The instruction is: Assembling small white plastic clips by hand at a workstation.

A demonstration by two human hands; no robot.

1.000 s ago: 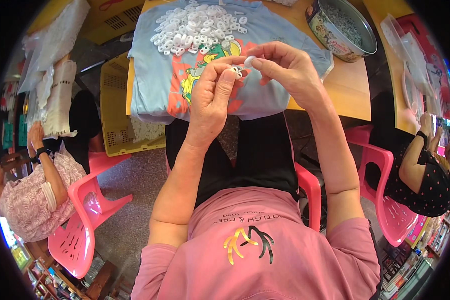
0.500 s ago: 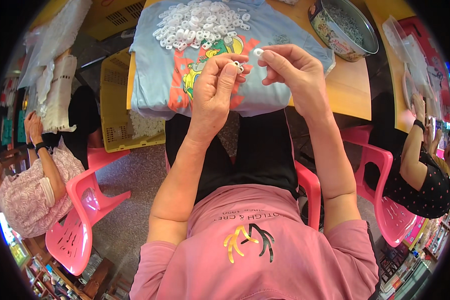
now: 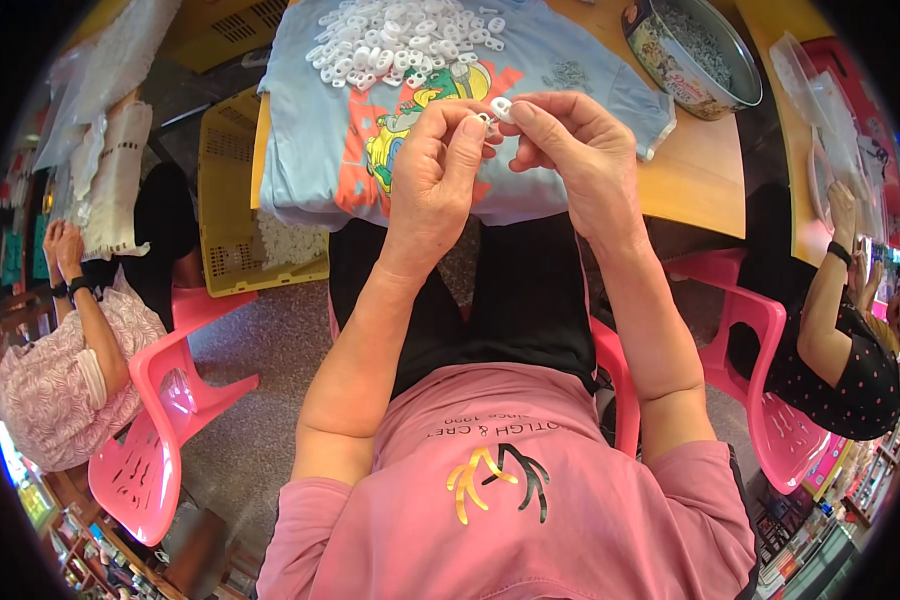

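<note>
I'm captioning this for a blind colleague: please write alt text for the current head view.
Someone's left grip and right grip hold small white pieces close together over a pale blue printed cloth. A pile of similar pieces lies on the cloth; to the right stands a round tin of small grey items.

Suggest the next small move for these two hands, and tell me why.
Perhaps ease the white oval piece in the right hand onto the small pale piece in the left hand. Both are pinched close together above the light-blue printed cloth; whether they already touch is too small to tell.
</note>
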